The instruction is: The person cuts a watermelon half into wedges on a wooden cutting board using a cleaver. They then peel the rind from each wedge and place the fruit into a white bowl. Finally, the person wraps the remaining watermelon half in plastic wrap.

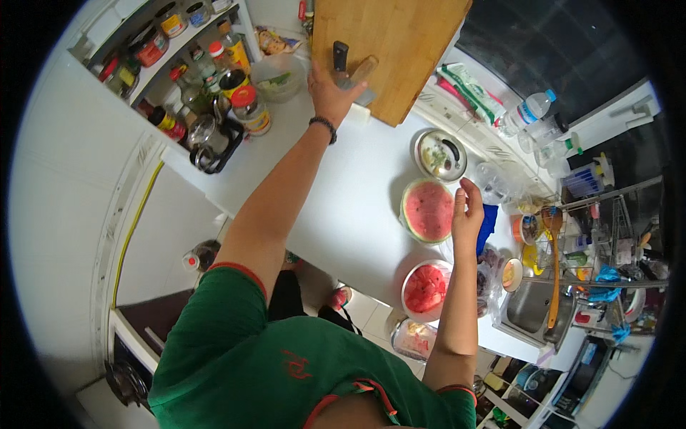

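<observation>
My left hand reaches to the back of the white counter, thumb and fingers apart, right by a black-handled knife and a wooden handle. Both handles stand in front of a large wooden cutting board that leans upright. Whether my fingers touch the knife I cannot tell. My right hand hovers with loosely bent, parted fingers and nothing in it. Beside it lies a cut watermelon half, red face up. Closer to me, a bowl holds red watermelon flesh.
A round lid lies behind the melon. At left are a clear bowl, a red-lidded jar and shelves of bottles. Plastic bottles line the window ledge. A sink and wire rack are at right; a bin stands below the counter.
</observation>
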Action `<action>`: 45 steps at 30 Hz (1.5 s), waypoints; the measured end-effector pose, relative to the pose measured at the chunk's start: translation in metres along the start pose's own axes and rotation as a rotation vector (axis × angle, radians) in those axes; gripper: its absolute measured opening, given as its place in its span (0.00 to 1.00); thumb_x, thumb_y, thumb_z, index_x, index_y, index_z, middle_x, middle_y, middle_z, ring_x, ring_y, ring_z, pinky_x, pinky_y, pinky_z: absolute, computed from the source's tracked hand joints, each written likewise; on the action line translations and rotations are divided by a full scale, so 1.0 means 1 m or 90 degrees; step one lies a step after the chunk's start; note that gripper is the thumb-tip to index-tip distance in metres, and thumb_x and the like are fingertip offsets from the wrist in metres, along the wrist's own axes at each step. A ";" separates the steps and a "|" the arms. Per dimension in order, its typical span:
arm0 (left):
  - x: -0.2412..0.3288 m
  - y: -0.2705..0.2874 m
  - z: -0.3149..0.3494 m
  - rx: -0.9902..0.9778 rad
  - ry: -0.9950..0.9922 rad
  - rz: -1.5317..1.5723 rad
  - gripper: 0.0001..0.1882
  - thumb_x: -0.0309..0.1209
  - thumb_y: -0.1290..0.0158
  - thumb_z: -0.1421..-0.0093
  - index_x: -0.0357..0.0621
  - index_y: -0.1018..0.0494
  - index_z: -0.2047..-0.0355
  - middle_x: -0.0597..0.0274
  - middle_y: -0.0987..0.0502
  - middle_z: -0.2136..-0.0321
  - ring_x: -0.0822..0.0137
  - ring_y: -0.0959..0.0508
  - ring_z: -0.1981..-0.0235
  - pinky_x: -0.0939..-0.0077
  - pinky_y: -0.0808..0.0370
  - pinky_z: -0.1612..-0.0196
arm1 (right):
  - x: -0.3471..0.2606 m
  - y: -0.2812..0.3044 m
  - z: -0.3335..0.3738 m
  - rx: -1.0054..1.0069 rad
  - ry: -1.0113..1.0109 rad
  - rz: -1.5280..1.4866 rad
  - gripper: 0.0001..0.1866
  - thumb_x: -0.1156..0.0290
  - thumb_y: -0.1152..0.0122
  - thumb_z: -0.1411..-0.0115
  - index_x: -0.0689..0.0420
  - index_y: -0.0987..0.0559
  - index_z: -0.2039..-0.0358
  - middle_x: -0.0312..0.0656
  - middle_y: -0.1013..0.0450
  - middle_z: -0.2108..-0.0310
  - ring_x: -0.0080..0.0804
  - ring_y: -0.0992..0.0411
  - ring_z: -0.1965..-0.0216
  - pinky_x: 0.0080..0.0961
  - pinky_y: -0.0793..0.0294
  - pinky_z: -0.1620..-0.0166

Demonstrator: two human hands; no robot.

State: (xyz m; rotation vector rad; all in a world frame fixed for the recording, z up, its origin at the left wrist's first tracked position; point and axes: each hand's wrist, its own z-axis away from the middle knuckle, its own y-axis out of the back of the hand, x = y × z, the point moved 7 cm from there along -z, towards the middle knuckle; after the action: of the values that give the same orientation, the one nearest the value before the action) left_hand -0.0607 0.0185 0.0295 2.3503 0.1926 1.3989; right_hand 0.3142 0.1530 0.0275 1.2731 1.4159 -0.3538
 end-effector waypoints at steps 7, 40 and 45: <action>0.005 -0.029 -0.058 -0.077 -0.118 0.037 0.47 0.37 0.32 0.58 0.30 0.45 0.44 0.39 0.38 0.47 0.47 0.36 0.45 0.62 0.38 0.42 | -0.056 -0.050 0.007 0.004 0.035 0.045 0.13 0.71 0.45 0.39 0.63 0.25 0.56 0.48 0.25 0.59 0.37 0.27 0.57 0.28 0.31 0.52; 0.213 0.024 0.228 -0.512 -1.014 0.531 0.11 0.29 0.47 0.51 0.46 0.31 0.65 0.62 0.30 0.61 0.62 0.27 0.57 0.64 0.29 0.51 | -0.082 -0.011 0.128 -0.150 -0.394 -0.660 0.35 0.52 0.33 0.49 0.68 0.31 0.53 0.52 0.29 0.57 0.39 0.26 0.57 0.30 0.22 0.58; 0.223 -0.013 0.304 -0.513 -0.996 0.489 0.14 0.30 0.49 0.49 0.48 0.33 0.61 0.64 0.31 0.59 0.63 0.30 0.54 0.65 0.34 0.45 | -0.047 0.045 0.158 0.060 -0.462 -0.569 0.21 0.78 0.34 0.52 0.65 0.28 0.56 0.41 0.26 0.64 0.30 0.25 0.67 0.20 0.22 0.65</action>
State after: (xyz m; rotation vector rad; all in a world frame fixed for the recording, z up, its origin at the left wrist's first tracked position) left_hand 0.3138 0.0197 0.0780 2.0587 -1.4447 -0.4960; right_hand 0.4226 0.0211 0.0368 0.4015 1.2370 -1.3433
